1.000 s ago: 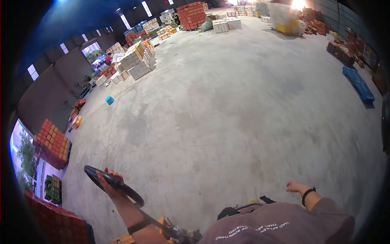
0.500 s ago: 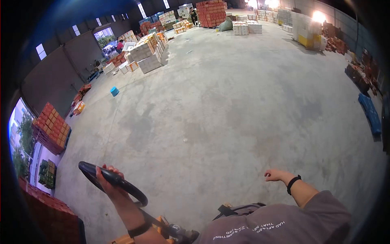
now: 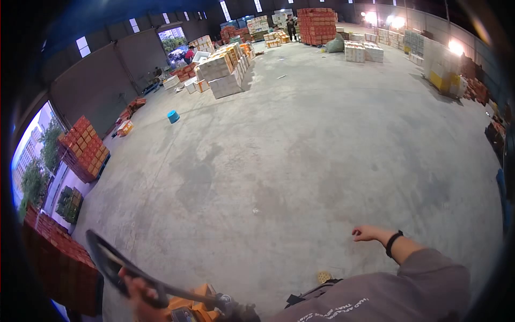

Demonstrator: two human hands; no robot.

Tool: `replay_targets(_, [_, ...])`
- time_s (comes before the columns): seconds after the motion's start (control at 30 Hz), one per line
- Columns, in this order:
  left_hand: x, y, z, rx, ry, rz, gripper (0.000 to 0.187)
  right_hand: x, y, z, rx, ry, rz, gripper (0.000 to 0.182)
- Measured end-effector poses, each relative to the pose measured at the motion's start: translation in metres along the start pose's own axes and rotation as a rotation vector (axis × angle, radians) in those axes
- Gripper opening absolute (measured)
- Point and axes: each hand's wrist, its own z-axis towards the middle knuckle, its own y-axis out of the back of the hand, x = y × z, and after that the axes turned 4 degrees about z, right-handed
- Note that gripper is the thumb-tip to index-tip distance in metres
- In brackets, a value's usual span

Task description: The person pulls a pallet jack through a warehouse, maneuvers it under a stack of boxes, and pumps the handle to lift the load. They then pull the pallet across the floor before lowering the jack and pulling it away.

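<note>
My left hand [image 3: 138, 292], blurred by motion, is closed on the rim of a black steering wheel [image 3: 95, 251] at the lower left. Orange bodywork of a vehicle [image 3: 199, 294] shows beside the wheel, below that hand. Out to the right, my right hand [image 3: 365, 233] hangs over the concrete floor with its fingers curled in and nothing visible in them. A black band [image 3: 394, 242] is round that wrist. Below, part of a yellow perforated shoe [image 3: 324, 277] peeks out past my grey shirt [image 3: 375, 292].
Stacked red boxes [image 3: 86, 145] stand at the left by a doorway, with another red stack [image 3: 59, 252] nearer. A blue bucket [image 3: 173, 116] sits on the floor ahead. White cartons [image 3: 225, 86] and a tall red stack [image 3: 316, 27] are farther off. People stand near the stacks.
The view has swung left, so the stacks and bucket sit farther right. The steering wheel and my left hand appear lower and farther left. My right hand stays curled in nearly the same spot.
</note>
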Motion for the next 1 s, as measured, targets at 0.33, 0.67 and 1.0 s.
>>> replay_targets(0.33, [0.008,-0.036,-0.006,-0.267,-0.401,0.347,0.046,0.118,0.042,0.033,0.220,0.171,-0.222,0.047])
replay_targets(0.67, [-0.016,-0.021,-0.039,0.130,-0.288,0.216,0.033,-0.041,0.033,-0.044,0.273,0.059,-0.308,0.047])
replay_targets(1.0, [-0.008,-0.057,-0.085,-0.856,-0.929,1.298,0.047,-0.198,0.117,0.017,0.273,0.041,-0.248,0.049])
